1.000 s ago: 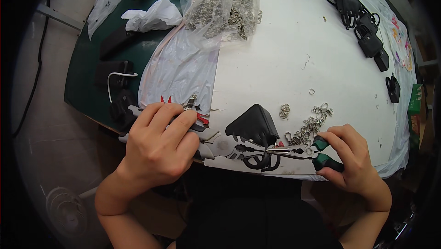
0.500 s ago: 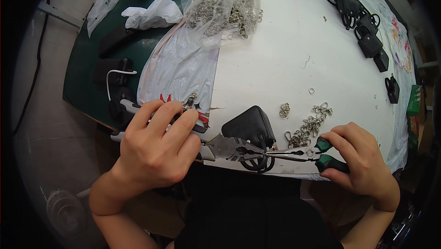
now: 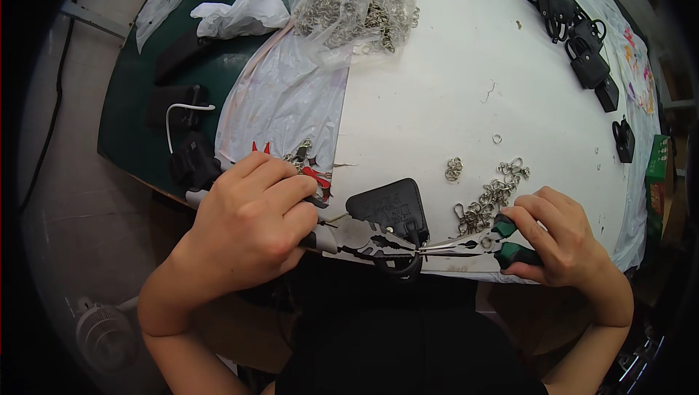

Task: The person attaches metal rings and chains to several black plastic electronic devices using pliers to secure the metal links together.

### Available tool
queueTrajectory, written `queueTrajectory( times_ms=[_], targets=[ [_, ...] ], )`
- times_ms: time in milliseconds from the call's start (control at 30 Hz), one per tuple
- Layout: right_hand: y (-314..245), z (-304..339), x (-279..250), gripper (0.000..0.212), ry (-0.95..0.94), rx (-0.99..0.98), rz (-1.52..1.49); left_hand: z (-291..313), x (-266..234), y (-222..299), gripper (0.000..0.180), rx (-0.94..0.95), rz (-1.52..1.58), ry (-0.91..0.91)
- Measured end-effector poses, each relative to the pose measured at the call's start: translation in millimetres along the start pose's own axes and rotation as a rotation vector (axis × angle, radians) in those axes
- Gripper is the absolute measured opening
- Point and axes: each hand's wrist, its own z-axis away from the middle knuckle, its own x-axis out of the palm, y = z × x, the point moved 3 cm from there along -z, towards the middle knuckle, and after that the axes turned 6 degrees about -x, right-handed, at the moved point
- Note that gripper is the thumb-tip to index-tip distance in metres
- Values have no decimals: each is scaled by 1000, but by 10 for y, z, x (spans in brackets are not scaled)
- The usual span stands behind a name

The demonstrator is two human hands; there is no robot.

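My left hand (image 3: 247,224) is closed round the grey handles of a pair of pliers (image 3: 358,235), their jaws pointing right. In my right hand (image 3: 553,238) are long-nose pliers (image 3: 462,244) with green and black grips, their thin jaws pointing left. The two sets of tips meet at the table's front edge, beside a small black leather case (image 3: 393,202) with embossed marks and a black strap loop (image 3: 400,270). Whatever sits between the tips is too small to make out. Beyond the right pliers lies a pile of metal swivel clasps (image 3: 495,195).
Small rings (image 3: 453,169) lie left of the clasps, with a single ring (image 3: 497,139) farther off. A clear bag of metal rings (image 3: 342,16) stands at the back. Finished-looking black cases (image 3: 582,53) line the right. Red-handled cutters (image 3: 317,176) lie beyond my left hand.
The leather case has turned, its embossed face now showing more fully. Both pliers have shifted slightly left, tips still together, and the right hand has moved left with them.
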Motion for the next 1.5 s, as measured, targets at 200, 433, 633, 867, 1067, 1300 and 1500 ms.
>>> queueTrajectory(
  times_ms=[200, 433, 633, 867, 1067, 1300, 1500],
  targets=[
    [16, -22, 19, 62, -8, 28, 26, -14, -10, 21, 23, 11, -44, -4],
    [-98, 9, 35, 63, -29, 150, -22, 1, -4, 71, 16, 87, -189, 94],
    [-176, 76, 73, 64, -9, 221, -135, -21, -22, 99, 16, 127, -258, 149],
    [-155, 73, 67, 61, -12, 196, -132, -43, 13, 89, 14, 105, -203, 102],
    [-80, 83, 96, 61, 13, 133, -113, -32, 35, 25, 27, 26, -59, 9],
    [-72, 73, 74, 61, 13, 94, -59, -40, 36, 19, 28, 22, -16, -35],
    [-50, 77, 59, 61, 33, 96, -63, -58, 19, 8, 29, 13, 6, -15]
  ],
)
